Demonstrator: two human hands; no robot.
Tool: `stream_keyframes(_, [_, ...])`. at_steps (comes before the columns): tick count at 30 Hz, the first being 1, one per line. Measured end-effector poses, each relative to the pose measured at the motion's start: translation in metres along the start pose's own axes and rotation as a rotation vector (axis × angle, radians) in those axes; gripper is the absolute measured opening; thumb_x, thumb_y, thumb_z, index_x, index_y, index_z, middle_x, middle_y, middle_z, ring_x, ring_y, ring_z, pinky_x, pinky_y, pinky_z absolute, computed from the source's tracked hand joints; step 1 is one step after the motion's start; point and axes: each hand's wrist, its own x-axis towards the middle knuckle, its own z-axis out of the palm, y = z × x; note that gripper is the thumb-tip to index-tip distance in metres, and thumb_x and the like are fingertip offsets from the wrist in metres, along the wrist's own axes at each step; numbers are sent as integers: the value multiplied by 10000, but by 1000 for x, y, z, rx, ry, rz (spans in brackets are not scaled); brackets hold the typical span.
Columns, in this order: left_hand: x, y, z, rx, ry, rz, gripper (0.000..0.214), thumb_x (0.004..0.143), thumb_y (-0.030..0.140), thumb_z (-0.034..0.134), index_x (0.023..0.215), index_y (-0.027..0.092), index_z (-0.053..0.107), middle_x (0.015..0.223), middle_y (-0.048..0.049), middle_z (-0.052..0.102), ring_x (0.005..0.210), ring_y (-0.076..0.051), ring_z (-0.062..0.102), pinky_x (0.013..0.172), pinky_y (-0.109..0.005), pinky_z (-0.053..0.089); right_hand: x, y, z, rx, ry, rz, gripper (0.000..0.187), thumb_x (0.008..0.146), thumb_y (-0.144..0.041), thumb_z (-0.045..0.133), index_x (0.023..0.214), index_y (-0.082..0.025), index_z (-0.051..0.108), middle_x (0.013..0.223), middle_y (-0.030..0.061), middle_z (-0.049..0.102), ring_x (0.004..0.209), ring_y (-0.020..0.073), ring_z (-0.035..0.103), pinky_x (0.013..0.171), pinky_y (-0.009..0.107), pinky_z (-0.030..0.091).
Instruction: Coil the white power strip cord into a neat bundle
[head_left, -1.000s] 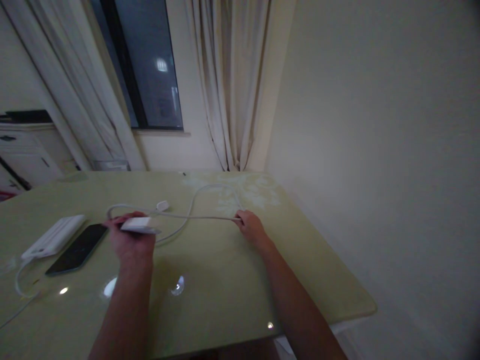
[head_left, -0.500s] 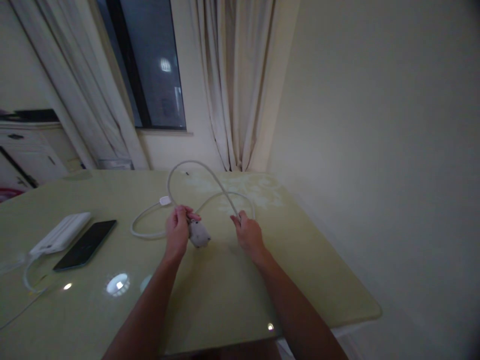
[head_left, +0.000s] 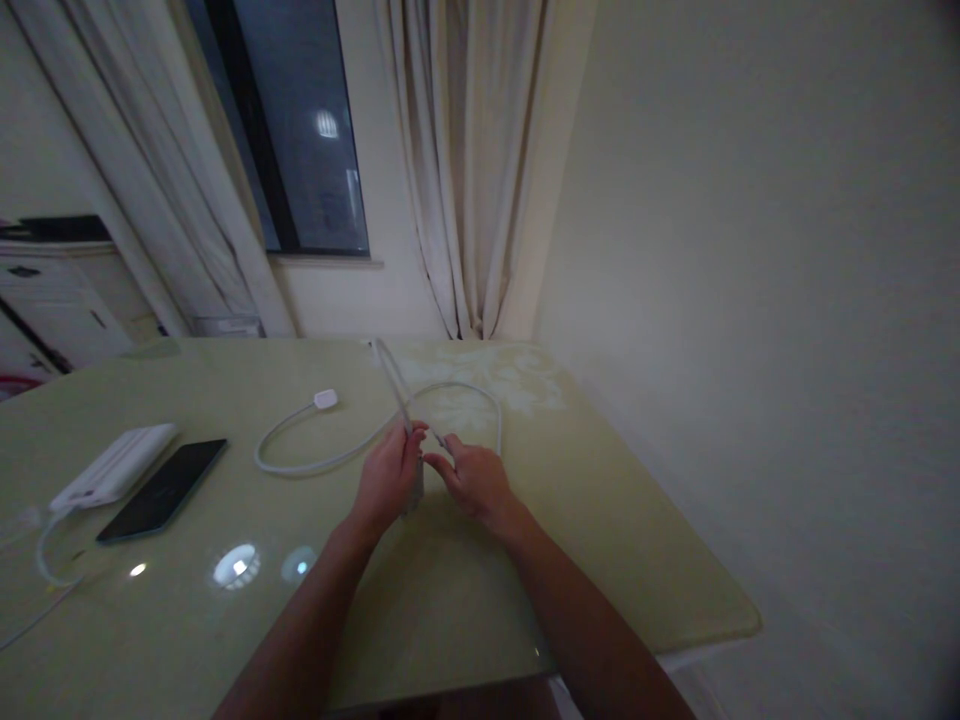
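My left hand (head_left: 388, 474) is closed round a small whitish block that looks like a power adapter (head_left: 416, 490), which is mostly hidden behind the fingers. Close beside it, my right hand (head_left: 477, 482) pinches the white cable (head_left: 300, 469) near one end. A narrow loop of this cable rises above both hands. The rest lies in a wide curve on the table, running to a white plug (head_left: 325, 399) at the left. Whether the cable end touches the adapter is hidden by the fingers.
On the left of the pale green table (head_left: 645, 560) lie a white power bank (head_left: 116, 465) with a cable attached and a dark phone (head_left: 163, 490). A wall (head_left: 750, 300) borders the table on the right. Behind are curtains (head_left: 472, 170) and a window.
My hands have come together, the left moving right and the right moving left. The adapter has turned and is now mostly covered. The raised cable loop has narrowed.
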Motion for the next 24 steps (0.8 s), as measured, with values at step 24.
stream_keyframes(24, [-5,35,-1,-676,104,-92,308,1002,481,531,889,200,586,735,4,589,668,-137,554,642,-242,468,-10,8,-3,575,659,-383,271,987,-331,617,1224,-218,552,936,32,636,563,79,514,569,220,462])
